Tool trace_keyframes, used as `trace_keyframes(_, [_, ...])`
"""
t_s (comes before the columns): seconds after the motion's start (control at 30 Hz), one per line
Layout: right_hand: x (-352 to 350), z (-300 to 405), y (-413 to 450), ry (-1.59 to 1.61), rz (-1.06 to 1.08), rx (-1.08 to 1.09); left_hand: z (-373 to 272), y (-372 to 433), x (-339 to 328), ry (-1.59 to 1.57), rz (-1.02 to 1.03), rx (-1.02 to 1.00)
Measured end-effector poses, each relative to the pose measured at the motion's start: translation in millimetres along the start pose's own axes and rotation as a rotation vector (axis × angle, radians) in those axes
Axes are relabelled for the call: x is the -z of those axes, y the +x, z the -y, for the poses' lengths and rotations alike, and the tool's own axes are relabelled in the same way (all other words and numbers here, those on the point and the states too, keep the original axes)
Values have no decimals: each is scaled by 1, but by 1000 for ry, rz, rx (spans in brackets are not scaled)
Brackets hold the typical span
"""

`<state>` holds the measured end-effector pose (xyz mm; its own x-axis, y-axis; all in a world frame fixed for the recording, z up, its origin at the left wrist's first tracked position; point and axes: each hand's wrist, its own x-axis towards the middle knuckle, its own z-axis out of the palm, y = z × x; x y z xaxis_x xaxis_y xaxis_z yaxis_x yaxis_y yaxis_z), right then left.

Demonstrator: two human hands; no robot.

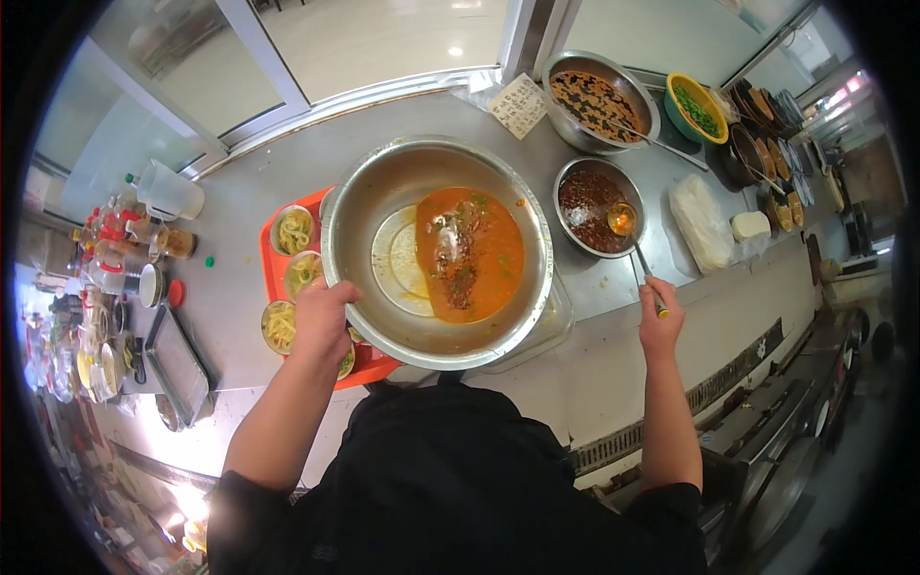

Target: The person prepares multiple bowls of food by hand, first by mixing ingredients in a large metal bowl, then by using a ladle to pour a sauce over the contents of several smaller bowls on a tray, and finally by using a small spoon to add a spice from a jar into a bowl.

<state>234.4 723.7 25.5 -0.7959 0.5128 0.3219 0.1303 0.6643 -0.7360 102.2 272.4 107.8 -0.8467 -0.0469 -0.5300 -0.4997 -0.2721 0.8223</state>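
Observation:
My left hand [321,321] grips the rim of a large metal mixing bowl [352,237], thumb over the edge. The bowl is tilted, so an orange-red sauce [496,251] with dark flakes and green bits pools on its right side. My right hand [660,313] holds the handle of a metal ladle [622,218]. Its scoop, with reddish oil in it, is over a smaller metal bowl [560,176] of dark red chili oil [586,188]. Partly hidden by the big bowl is an orange-red tray [267,259] carrying several small bowls of pale noodle-like strips [295,233].
At the back stands a metal bowl [575,134] of brown sauce with a spoon. Right of it are a yellow colander [708,133] of chopped greens and a white plastic bag [697,223]. Bottles [108,251], a plastic pitcher [169,188] and a shallow metal tray [180,359] are on the left.

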Motion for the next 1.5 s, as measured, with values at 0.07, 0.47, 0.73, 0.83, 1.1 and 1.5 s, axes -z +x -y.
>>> trace_keyframes(0.07, [-3, 1, -2, -39, 20, 89, 0, 1, -2, 11, -5, -4])
trace_keyframes(0.47, [-22, -2, 2, 380, 45, -257, 6, 5, -8, 9, 16, 14])
trace_keyframes(0.73, [-17, 15, 17, 599, -20, -504, 10, 8, -6, 14, 49, 18])
trace_keyframes(0.83, [-11, 22, 22, 668, -62, -577, 10, 8, -10, -20, 13, -13])
trace_keyframes(1.1, [18, 97, 15, 561, -7, -298, 11, 9, -14, 7, 23, 11])
trace_keyframes(1.5, [-13, 150, -22, 186, 558, 437, -1, -2, 7, -15, -13, 1])
